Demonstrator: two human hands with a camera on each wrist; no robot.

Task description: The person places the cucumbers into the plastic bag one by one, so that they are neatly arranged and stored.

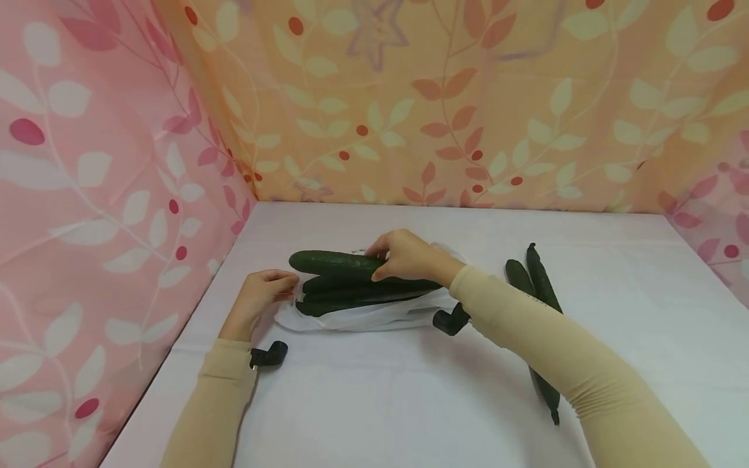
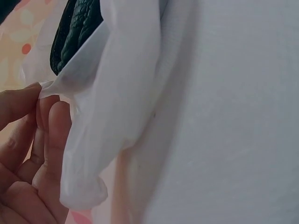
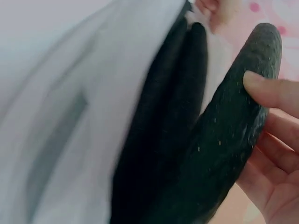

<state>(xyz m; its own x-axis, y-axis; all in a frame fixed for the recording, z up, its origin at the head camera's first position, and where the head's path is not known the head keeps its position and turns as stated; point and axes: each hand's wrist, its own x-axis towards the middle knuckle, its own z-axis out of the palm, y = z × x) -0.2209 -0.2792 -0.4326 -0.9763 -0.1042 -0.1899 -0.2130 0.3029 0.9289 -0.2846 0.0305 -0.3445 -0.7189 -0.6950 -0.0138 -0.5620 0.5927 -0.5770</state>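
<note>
A white plastic bag (image 1: pixel 363 322) lies on the table with several dark green cucumbers (image 1: pixel 351 302) in its opening. My left hand (image 1: pixel 266 296) is at the bag's left end; in the left wrist view its thumb and fingers pinch the thin edge of the bag (image 2: pixel 117 84). My right hand (image 1: pixel 406 257) grips the topmost cucumber (image 1: pixel 333 263) from above. The right wrist view shows the thumb on one side of this cucumber (image 3: pixel 233 121) and fingers on the other. Its right end is hidden behind the hand and wrist.
Two more cucumbers (image 1: pixel 544 279) lie side by side at the right, partly hidden under my right forearm. White cloth covers the table (image 1: pixel 374 403). A patterned orange curtain (image 1: pixel 374 130) stands at the back, and a pink one (image 1: pixel 117 214) borders the left.
</note>
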